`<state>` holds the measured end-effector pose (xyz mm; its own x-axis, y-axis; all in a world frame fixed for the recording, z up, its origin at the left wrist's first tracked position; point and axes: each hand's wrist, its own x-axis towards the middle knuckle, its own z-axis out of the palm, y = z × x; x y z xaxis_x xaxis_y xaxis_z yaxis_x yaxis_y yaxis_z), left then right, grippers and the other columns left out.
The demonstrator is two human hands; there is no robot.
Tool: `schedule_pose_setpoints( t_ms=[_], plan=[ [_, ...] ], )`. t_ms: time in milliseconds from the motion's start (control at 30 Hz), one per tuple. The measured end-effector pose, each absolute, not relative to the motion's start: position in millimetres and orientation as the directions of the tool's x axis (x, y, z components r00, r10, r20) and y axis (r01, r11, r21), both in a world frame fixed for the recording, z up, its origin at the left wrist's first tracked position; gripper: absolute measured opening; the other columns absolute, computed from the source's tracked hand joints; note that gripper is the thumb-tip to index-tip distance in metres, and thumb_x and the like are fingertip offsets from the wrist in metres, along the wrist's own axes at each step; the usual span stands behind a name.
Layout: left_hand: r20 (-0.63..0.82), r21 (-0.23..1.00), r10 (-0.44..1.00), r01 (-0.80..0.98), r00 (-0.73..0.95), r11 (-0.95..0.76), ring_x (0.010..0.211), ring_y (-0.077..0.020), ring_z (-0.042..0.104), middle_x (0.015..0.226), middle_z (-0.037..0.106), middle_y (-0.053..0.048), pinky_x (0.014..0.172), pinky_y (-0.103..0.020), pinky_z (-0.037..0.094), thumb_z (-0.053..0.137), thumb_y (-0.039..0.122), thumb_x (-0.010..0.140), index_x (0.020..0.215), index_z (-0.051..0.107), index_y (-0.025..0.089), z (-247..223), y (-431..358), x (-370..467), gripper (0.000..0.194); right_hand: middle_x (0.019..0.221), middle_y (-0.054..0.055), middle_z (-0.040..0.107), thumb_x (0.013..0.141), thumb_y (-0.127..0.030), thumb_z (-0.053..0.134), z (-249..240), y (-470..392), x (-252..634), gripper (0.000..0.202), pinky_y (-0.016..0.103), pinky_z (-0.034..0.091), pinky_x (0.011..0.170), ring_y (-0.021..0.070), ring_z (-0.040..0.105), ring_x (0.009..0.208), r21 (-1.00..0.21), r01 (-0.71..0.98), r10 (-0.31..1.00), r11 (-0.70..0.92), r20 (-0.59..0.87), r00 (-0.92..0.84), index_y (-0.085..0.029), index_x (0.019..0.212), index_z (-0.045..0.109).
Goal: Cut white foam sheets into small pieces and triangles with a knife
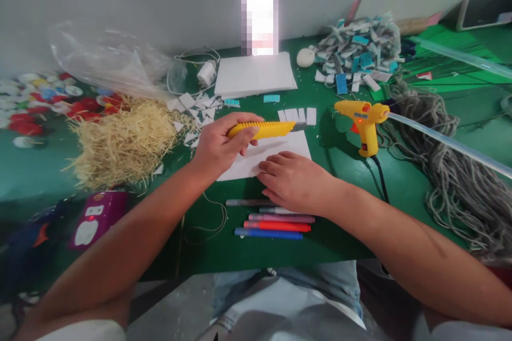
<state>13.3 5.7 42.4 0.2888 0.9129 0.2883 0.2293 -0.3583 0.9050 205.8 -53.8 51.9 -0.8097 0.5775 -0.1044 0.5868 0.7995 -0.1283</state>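
Observation:
My left hand [224,141] is closed around a yellow box cutter [266,130]. Its blade is extended and points to the right. Beneath the cutter lies a white sheet [290,144] on the green table. My right hand [294,178] rests palm down at the sheet's near right edge, with its fingers slightly bent and nothing visible in them. Just beyond the sheet is a row of small white rectangular pieces [301,115]. Several marker pens [276,225] lie side by side nearer to me, partly under my right hand.
A yellow hot glue gun [362,122] stands at right beside grey yarn [448,181]. Cut white and blue pieces [360,53] are heaped behind. At left are straw [124,141], white scraps [192,106] and a purple power strip [100,218]. White sheets [256,73] lie at the back.

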Motion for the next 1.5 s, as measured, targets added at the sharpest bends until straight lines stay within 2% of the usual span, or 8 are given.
schedule_pose_setpoints(
  t_ms=[233, 400, 533, 633, 733, 900, 1000, 1500],
  plan=[
    [0.260, 0.912, 0.944, 0.270, 0.203, -0.309, 0.067, -0.0167, 0.066, 0.081, 0.075, -0.004, 0.064, -0.026, 0.054, 0.087, 0.035, 0.073, 0.093, 0.083, 0.020, 37.2, 10.4, 21.4, 0.025, 0.134, 0.019, 0.075, 0.106, -0.025, 0.057, 53.3, -51.4, 206.1, 0.033, 0.047, 0.054, 0.099, 0.0322, 0.070, 0.118, -0.143, 0.608, 0.602, 0.781, -0.087, -0.794, -0.007, 0.129, 0.073],
    [0.196, 0.972, 0.964, 0.095, 0.180, -0.216, 0.048, -0.0143, 0.061, 0.059, 0.068, -0.002, 0.051, -0.026, 0.051, 0.083, 0.055, 0.084, 0.094, 0.082, 0.019, 26.5, 12.6, 26.5, 0.037, 0.134, 0.017, 0.076, 0.106, -0.023, 0.055, 49.2, -50.8, 207.2, 0.032, 0.047, 0.055, 0.099, 0.0324, 0.070, 0.118, -0.153, 0.613, 0.604, 0.775, -0.104, -0.790, -0.007, 0.127, 0.073],
    [0.096, 0.994, 0.987, -0.057, 0.125, -0.090, 0.044, -0.0130, 0.058, 0.062, 0.070, -0.004, 0.044, -0.026, 0.047, 0.088, 0.071, 0.074, 0.085, 0.079, 0.020, 18.6, 20.7, 29.4, 0.053, 0.122, 0.016, 0.079, 0.108, -0.022, 0.046, 46.6, -53.0, 212.4, 0.033, 0.044, 0.058, 0.086, 0.0273, 0.074, 0.099, -0.169, 0.580, 0.600, 0.797, 0.099, -0.794, -0.012, 0.116, 0.077],
    [0.039, 0.988, 0.997, -0.149, 0.070, -0.028, 0.044, -0.0122, 0.058, 0.061, 0.071, -0.003, 0.045, -0.026, 0.049, 0.093, 0.072, 0.065, 0.085, 0.077, 0.020, 15.7, 26.9, 29.9, 0.058, 0.113, 0.014, 0.080, 0.109, -0.024, 0.039, 58.2, -51.5, 224.6, 0.040, 0.042, 0.060, 0.083, 0.0256, 0.075, 0.095, -0.241, 0.762, 0.780, 0.601, 0.386, -0.493, -0.015, 0.121, 0.076],
    [0.002, 0.982, 1.000, -0.189, 0.022, 0.002, 0.044, -0.0113, 0.057, 0.060, 0.070, -0.001, 0.045, -0.025, 0.050, 0.094, 0.073, 0.062, 0.083, 0.074, 0.021, 15.2, 30.0, 29.9, 0.059, 0.119, 0.012, 0.078, 0.107, -0.025, 0.042, 70.7, -39.7, 245.3, 0.038, 0.044, 0.061, 0.093, 0.0262, 0.075, 0.102, -0.346, 0.893, 0.876, 0.289, 0.472, -0.100, -0.020, 0.127, 0.074],
    [-0.009, 0.980, 1.000, -0.201, -0.008, 0.007, 0.047, -0.0109, 0.059, 0.063, 0.069, 0.000, 0.045, -0.024, 0.047, 0.091, 0.068, 0.074, 0.083, 0.069, 0.021, 13.2, 30.9, 28.9, 0.053, 0.150, 0.019, 0.065, 0.096, -0.018, 0.051, 50.2, -6.8, 276.0, 0.057, 0.066, 0.047, 0.121, 0.0394, 0.059, 0.141, -0.314, 0.928, 0.959, 0.202, 0.257, -0.122, -0.016, 0.153, 0.056],
    [-0.001, 0.977, 1.000, -0.212, -0.027, -0.005, 0.050, -0.0101, 0.060, 0.067, 0.068, 0.000, 0.045, -0.023, 0.045, 0.089, 0.063, 0.080, 0.083, 0.067, 0.021, 11.2, 31.9, 28.0, 0.047, 0.157, 0.018, 0.060, 0.090, -0.013, 0.050, 29.6, 5.5, 282.0, 0.072, 0.064, 0.041, 0.127, 0.0362, 0.053, 0.147, -0.295, 0.916, 0.957, 0.271, 0.183, -0.224, -0.013, 0.162, 0.045],
    [-0.042, 0.967, 0.998, -0.252, -0.039, 0.031, 0.048, -0.0085, 0.056, 0.065, 0.068, 0.001, 0.044, -0.022, 0.044, 0.089, 0.061, 0.079, 0.080, 0.064, 0.022, 9.7, 33.2, 25.8, 0.046, 0.134, 0.025, 0.068, 0.089, -0.012, 0.046, 27.0, 8.9, 276.6, 0.074, 0.068, 0.048, 0.115, 0.0416, 0.063, 0.128, -0.195, 0.958, 0.977, 0.209, 0.070, -0.199, -0.005, 0.163, 0.041]
  ],
)
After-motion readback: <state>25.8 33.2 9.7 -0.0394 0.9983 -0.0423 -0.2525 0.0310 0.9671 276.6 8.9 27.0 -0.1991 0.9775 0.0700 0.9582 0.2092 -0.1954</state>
